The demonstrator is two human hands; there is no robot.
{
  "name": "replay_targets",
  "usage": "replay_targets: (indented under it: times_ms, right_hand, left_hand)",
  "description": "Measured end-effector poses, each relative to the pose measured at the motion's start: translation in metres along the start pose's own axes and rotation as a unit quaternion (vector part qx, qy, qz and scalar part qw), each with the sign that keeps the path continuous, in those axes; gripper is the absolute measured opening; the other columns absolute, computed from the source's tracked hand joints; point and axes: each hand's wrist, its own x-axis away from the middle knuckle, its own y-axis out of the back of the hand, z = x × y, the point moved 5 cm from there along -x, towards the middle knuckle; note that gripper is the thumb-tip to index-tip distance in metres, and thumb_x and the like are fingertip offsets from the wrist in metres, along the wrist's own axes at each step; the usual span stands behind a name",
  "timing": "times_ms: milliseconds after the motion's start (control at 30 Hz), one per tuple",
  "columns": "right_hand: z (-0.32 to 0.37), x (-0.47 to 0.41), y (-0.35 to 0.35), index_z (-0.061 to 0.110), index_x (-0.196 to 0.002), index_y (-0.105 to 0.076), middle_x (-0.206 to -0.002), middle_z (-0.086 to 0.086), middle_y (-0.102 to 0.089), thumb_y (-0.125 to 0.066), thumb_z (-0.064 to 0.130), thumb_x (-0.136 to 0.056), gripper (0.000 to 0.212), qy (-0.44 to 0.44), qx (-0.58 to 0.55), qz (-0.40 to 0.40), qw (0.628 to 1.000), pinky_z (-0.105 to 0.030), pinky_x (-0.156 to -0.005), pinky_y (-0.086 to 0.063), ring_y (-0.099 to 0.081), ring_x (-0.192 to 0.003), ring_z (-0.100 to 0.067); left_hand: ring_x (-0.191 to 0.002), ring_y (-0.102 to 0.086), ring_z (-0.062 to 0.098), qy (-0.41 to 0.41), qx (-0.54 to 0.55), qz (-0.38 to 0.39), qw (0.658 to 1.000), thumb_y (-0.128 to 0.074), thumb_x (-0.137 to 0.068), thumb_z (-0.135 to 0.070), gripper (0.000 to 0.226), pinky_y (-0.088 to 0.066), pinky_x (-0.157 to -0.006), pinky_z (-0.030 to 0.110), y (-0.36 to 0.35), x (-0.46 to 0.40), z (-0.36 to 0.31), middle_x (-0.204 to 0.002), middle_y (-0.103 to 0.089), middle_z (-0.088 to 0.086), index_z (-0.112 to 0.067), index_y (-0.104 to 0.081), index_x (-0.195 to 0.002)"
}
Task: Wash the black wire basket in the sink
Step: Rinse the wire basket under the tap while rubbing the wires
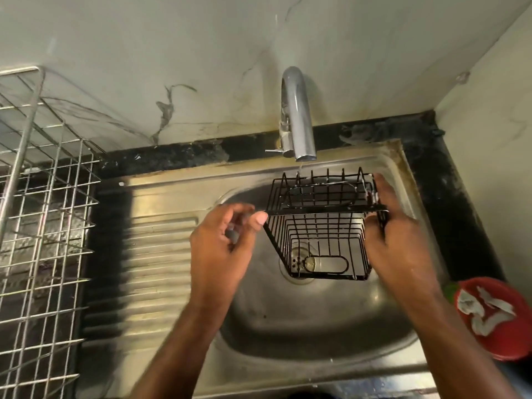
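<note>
The black wire basket (322,226) is held over the bowl of the steel sink (288,312), its opening turned toward me, just under the tap (298,116). A thin stream of water falls from the spout onto the basket's top edge. My right hand (394,240) grips the basket's right side, fingers along its rim. My left hand (224,243) hovers at the basket's left corner with fingers curled, thumb tip close to the wire; whether it touches is unclear.
A steel wire dish rack (43,211) stands at the left beside the ribbed drainboard (161,254). A red bowl (498,318) with white scraps sits on the black counter at the right. The drain (296,260) shows through the basket.
</note>
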Motion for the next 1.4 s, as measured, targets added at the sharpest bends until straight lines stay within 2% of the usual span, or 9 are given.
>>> replay_targets:
  times_ms: [233, 433, 733, 900, 1033, 1100, 1233, 1333, 1400]
  right_hand:
    - [-0.013, 0.006, 0.003, 0.058, -0.15, -0.014, -0.078, -0.021, -0.066, -0.047, 0.022, -0.104, 0.067, -0.04, -0.04, 0.0, 0.998, -0.048, -0.057, -0.061, -0.069, -0.066, -0.036]
    - [-0.019, 0.006, 0.002, 0.062, -0.149, -0.017, -0.104, -0.025, -0.065, -0.05, 0.024, -0.103, 0.068, -0.057, -0.072, -0.012, 0.996, -0.053, -0.072, -0.063, -0.072, -0.085, -0.038]
    - [-0.024, 0.001, -0.009, 0.059, -0.152, -0.013, -0.081, -0.022, -0.071, -0.049, 0.024, -0.103, 0.07, -0.047, -0.05, -0.013, 0.998, -0.046, -0.06, -0.059, -0.073, -0.076, -0.035]
    - [-0.024, -0.003, -0.011, 0.064, -0.147, -0.022, -0.1, -0.016, -0.073, -0.053, 0.019, -0.101, 0.072, -0.045, -0.107, -0.032, 0.993, -0.056, -0.063, -0.061, -0.073, -0.076, -0.042]
    - [-0.022, -0.007, -0.01, 0.049, -0.153, -0.029, -0.089, 0.03, -0.067, -0.055, 0.011, -0.1, 0.071, -0.012, -0.125, -0.02, 0.992, -0.045, -0.069, -0.063, -0.072, -0.081, -0.032]
    - [-0.02, -0.01, -0.01, 0.049, -0.154, -0.028, -0.078, 0.023, -0.059, -0.055, 0.013, -0.1, 0.07, 0.003, -0.11, -0.016, 0.994, -0.044, -0.068, -0.062, -0.07, -0.082, -0.032]
    - [-0.018, -0.018, -0.015, 0.056, -0.153, -0.02, -0.097, 0.024, -0.061, -0.052, 0.025, -0.101, 0.068, 0.028, -0.076, -0.008, 0.997, -0.009, -0.053, -0.048, -0.062, -0.07, 0.001]
    - [-0.016, -0.022, -0.021, 0.065, -0.147, -0.018, -0.128, 0.022, -0.059, -0.058, 0.019, -0.101, 0.077, 0.035, -0.108, -0.008, 0.993, 0.005, -0.07, -0.042, -0.059, -0.09, 0.016]
    - [-0.016, -0.023, -0.024, 0.064, -0.147, -0.019, -0.141, 0.018, -0.054, -0.061, 0.014, -0.099, 0.081, 0.042, -0.118, -0.013, 0.992, 0.007, -0.081, -0.038, -0.057, -0.109, 0.01]
  left_hand:
    - [-0.085, -0.071, -0.002, -0.01, 0.063, 0.083, 0.995, -0.064, -0.096, -0.039, 0.029, -0.05, -0.075, 0.015, -0.026, -0.006, 0.009, -0.097, -0.079, -0.01, -0.021, -0.077, -0.113]
    - [-0.097, -0.074, 0.009, 0.04, 0.153, 0.101, 0.982, -0.073, -0.088, -0.036, 0.036, -0.055, -0.085, 0.019, -0.036, 0.0, 0.014, -0.102, -0.079, -0.007, -0.022, -0.072, -0.121]
    - [-0.109, -0.071, 0.01, 0.02, 0.143, 0.127, 0.981, -0.075, -0.086, -0.026, 0.037, -0.054, -0.099, 0.035, -0.039, -0.001, 0.012, -0.112, -0.077, -0.005, -0.017, -0.073, -0.123]
    - [-0.107, -0.072, 0.009, 0.019, 0.166, 0.122, 0.978, -0.077, -0.082, -0.019, 0.033, -0.055, -0.095, 0.028, -0.035, -0.001, 0.009, -0.11, -0.078, -0.006, -0.015, -0.076, -0.115]
    - [-0.105, -0.073, 0.01, 0.029, 0.178, 0.133, 0.975, -0.077, -0.08, -0.017, 0.031, -0.055, -0.095, 0.026, -0.031, 0.0, 0.009, -0.106, -0.079, -0.003, -0.007, -0.077, -0.11]
    - [-0.105, -0.072, 0.008, 0.027, 0.162, 0.144, 0.976, -0.076, -0.081, -0.02, 0.03, -0.055, -0.095, 0.025, -0.03, -0.001, 0.009, -0.106, -0.079, -0.004, -0.008, -0.078, -0.109]
    - [-0.104, -0.072, 0.005, 0.04, 0.143, 0.145, 0.978, -0.077, -0.083, -0.013, 0.024, -0.053, -0.094, 0.02, -0.026, -0.001, 0.013, -0.103, -0.079, -0.008, -0.011, -0.079, -0.107]
    - [-0.102, -0.071, 0.004, 0.052, 0.14, 0.135, 0.979, -0.078, -0.082, -0.012, 0.025, -0.052, -0.092, 0.016, -0.023, -0.002, 0.015, -0.102, -0.079, -0.007, -0.011, -0.079, -0.107]
    - [-0.103, -0.071, 0.004, 0.054, 0.14, 0.129, 0.98, -0.078, -0.082, -0.012, 0.026, -0.052, -0.092, 0.016, -0.021, -0.003, 0.016, -0.103, -0.079, -0.007, -0.011, -0.078, -0.108]
